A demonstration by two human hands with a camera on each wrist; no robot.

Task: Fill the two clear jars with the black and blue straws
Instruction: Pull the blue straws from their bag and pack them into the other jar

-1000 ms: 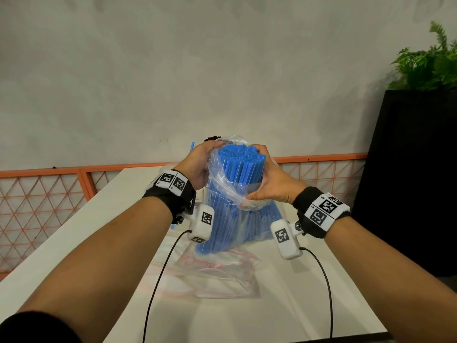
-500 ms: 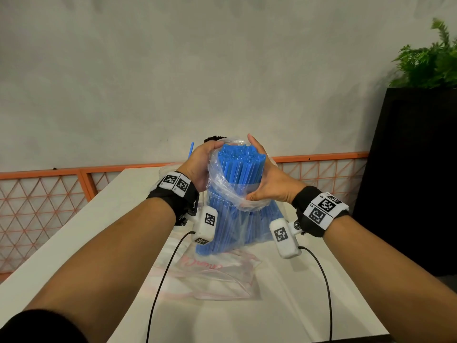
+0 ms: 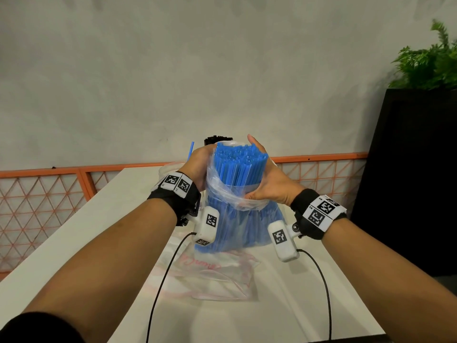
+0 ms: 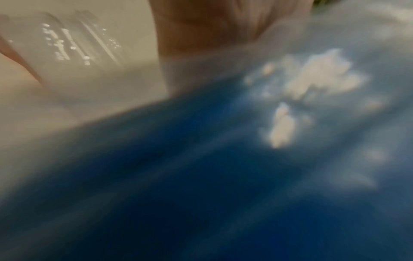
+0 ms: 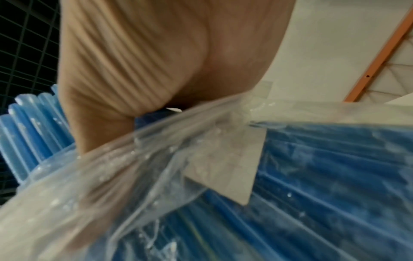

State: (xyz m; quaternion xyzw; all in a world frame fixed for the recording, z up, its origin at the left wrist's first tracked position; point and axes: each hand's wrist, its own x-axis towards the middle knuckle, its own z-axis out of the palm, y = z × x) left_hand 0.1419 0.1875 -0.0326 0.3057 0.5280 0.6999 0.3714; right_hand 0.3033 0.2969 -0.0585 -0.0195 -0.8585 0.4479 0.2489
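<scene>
A thick bundle of blue straws (image 3: 237, 167) stands upright on the white table (image 3: 99, 231), half out of a clear plastic bag (image 3: 223, 194) pushed down round its middle. My left hand (image 3: 197, 167) grips the bundle's upper left side. My right hand (image 3: 269, 179) holds the right side, fingers pointing up behind the straws and thumb across the bag's rim. In the right wrist view the palm lies against the blue straws (image 5: 33, 123) and bag (image 5: 156, 159). Black straws (image 3: 217, 139) and part of a clear jar (image 3: 168, 169) show behind my left hand.
An empty clear bag with red print (image 3: 217, 276) lies flat on the table in front of the bundle. A single blue straw (image 3: 190, 151) sticks up at the back left. An orange lattice fence (image 3: 49, 194) runs behind, and a black cabinet (image 3: 408, 181) with a plant stands right.
My right fingers have straightened and risen behind the straw tops instead of curling over them. The bag has slid a little lower on the bundle. The left hand has barely moved.
</scene>
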